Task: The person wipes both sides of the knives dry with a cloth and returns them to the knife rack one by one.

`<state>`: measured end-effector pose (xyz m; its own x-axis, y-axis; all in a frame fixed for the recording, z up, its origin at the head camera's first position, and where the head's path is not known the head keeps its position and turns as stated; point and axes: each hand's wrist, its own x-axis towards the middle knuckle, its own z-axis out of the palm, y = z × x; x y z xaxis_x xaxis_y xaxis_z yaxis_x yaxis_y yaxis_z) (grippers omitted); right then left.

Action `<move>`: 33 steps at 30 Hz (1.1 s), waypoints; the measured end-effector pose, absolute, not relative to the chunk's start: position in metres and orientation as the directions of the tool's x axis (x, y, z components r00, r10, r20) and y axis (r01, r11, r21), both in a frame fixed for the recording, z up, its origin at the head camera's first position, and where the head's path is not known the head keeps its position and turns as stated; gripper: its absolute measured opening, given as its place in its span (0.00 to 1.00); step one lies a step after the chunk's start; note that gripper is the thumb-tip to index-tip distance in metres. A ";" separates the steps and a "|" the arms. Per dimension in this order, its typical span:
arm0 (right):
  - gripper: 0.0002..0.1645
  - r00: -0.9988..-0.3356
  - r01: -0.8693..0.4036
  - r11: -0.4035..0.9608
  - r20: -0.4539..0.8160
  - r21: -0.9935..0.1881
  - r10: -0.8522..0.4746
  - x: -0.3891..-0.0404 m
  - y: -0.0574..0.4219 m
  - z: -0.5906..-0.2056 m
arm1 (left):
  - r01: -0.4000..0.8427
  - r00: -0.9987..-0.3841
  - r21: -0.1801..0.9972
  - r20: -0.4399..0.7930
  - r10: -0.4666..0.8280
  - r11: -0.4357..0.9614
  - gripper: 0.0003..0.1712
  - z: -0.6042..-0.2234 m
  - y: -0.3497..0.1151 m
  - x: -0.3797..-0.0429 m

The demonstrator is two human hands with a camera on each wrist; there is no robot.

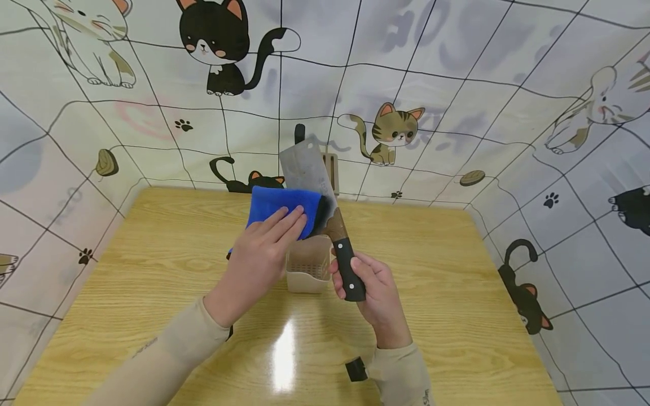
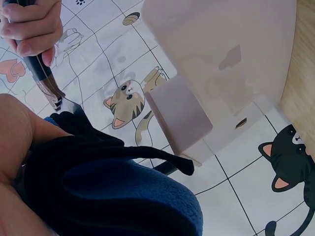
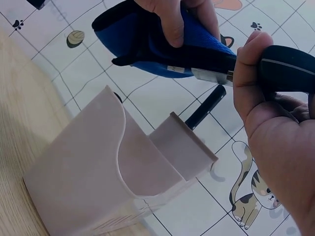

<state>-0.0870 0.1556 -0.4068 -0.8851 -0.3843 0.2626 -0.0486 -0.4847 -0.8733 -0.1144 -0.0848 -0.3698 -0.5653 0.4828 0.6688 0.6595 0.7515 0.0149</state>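
Note:
My right hand (image 1: 374, 285) grips the black riveted handle of a cleaver (image 1: 307, 167), whose broad metal blade points up and away. Against the blade, near its brown-stained base, my left hand (image 1: 258, 252) holds a folded blue cloth (image 1: 271, 200) with black edging. In the right wrist view, the left thumb (image 3: 172, 32) lies on the near side of the cloth (image 3: 147, 54), which wraps part of the blade. Most of the blade is covered there. Beneath both hands stands a beige knife holder (image 1: 307, 283) with a perforated bottom.
A black handle (image 3: 206, 105) sticks up from the narrow rear slot of the holder. The wooden table (image 1: 431, 265) ends at a wall covering (image 1: 315, 84) printed with cats. A black square piece (image 1: 356, 369) shows beside the right sleeve.

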 end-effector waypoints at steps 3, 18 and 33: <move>0.20 -0.884 -0.053 -0.484 0.267 -0.873 -0.384 -0.087 0.157 -0.407 | 0.657 -0.567 0.008 0.664 0.488 0.753 0.34 -0.370 -0.084 -0.113; 0.20 -0.833 -0.069 -0.463 0.307 -0.884 -0.461 -0.086 0.157 -0.409 | 0.596 -0.577 0.077 0.733 0.360 0.799 0.29 -0.358 -0.100 -0.133; 0.20 -0.811 -0.051 -0.454 0.302 -0.890 -0.501 -0.085 0.157 -0.410 | 0.557 -0.585 0.104 0.753 0.301 0.824 0.27 -0.346 -0.114 -0.153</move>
